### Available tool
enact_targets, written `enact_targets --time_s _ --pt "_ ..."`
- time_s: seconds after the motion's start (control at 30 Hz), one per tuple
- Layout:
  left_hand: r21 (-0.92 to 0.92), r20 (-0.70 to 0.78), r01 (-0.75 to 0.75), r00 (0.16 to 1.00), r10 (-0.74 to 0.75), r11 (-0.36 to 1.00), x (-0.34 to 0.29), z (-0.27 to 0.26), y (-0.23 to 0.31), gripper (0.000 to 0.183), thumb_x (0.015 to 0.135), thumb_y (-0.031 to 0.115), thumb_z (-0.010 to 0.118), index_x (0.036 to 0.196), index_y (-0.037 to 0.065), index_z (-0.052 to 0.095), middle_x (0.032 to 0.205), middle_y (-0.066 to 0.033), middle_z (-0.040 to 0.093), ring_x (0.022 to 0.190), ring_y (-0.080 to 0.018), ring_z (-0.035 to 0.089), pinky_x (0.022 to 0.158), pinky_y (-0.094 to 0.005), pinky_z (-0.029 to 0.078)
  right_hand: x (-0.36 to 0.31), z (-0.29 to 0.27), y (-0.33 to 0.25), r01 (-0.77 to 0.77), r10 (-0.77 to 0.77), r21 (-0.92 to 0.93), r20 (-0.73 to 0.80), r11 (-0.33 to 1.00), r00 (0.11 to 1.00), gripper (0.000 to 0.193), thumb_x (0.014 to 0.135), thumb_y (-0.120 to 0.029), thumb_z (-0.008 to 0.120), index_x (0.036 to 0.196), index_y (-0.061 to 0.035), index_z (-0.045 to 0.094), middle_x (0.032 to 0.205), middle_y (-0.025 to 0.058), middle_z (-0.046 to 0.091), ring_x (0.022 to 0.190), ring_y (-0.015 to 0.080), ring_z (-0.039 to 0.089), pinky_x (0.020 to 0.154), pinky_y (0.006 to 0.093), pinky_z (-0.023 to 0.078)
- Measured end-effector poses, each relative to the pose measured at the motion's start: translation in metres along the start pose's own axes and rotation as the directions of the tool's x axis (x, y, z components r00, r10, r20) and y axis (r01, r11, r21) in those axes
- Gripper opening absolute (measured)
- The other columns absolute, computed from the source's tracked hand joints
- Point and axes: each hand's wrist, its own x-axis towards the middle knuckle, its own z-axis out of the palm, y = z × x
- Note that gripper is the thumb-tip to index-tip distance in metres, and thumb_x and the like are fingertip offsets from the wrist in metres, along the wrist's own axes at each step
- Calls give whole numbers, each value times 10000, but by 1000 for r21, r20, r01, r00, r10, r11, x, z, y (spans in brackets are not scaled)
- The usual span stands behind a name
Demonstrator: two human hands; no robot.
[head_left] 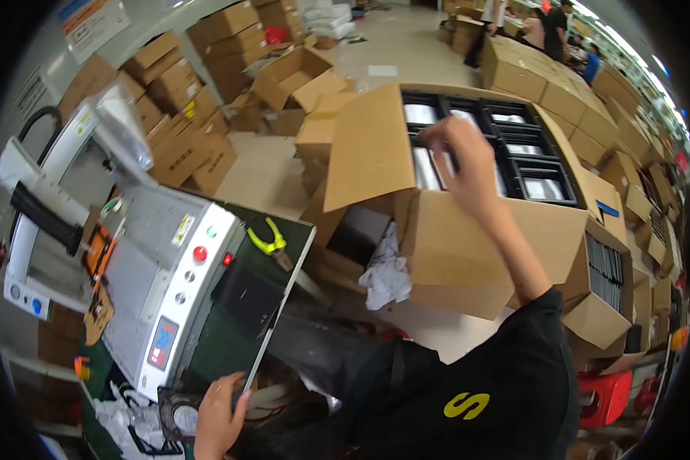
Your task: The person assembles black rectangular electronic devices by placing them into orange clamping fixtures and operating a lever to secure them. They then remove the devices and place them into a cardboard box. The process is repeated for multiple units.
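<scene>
My right hand (pixel 468 161) is above a large open cardboard box (pixel 498 245) at the right. Its fingers curve down with a gap between them, and no held thing shows. Under it, black frame-like units (pixel 540 180) with pale, shiny middles fill the box in rows. At the lower left, my left hand (pixel 221 418) lies by the edge of a green-topped bench (pixel 215 337), thumb and fingers apart and nothing visible in them. A black fan-like unit (pixel 180 418) is beside it. Farther up the bench lies a flat black plate (pixel 249 295).
A white bench machine (pixel 180 299) with buttons and a display stands at left. Yellow-green cutters (pixel 268 239) lie near the bench corner. Crumpled white wrapping (pixel 387 272) hangs between bench and box. Cartons (pixel 299 77) crowd behind; a red stool (pixel 606 399) is at lower right. People stand far off.
</scene>
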Motion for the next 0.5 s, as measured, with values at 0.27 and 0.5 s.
enact_targets --time_s 0.27,0.5 --pt "332 -246 -294 890 383 896 144 96 -14 383 820 149 627 1166 14 533 1084 -169 476 1037 -338 447 921 -460 366 -58 8 116 -449 538 -337 707 827 460 528 839 -450 624 985 58 637 885 197 679 823 294 661 756 368 504" --pt "66 -748 -304 616 249 950 115 120 -63 132 875 -2 466 948 -59 560 953 -179 574 841 -324 546 846 -415 429 -41 -14 80 -641 724 -338 332 689 604 266 854 -230 541 874 6 663 712 136 660 702 266 649 671 364 496"
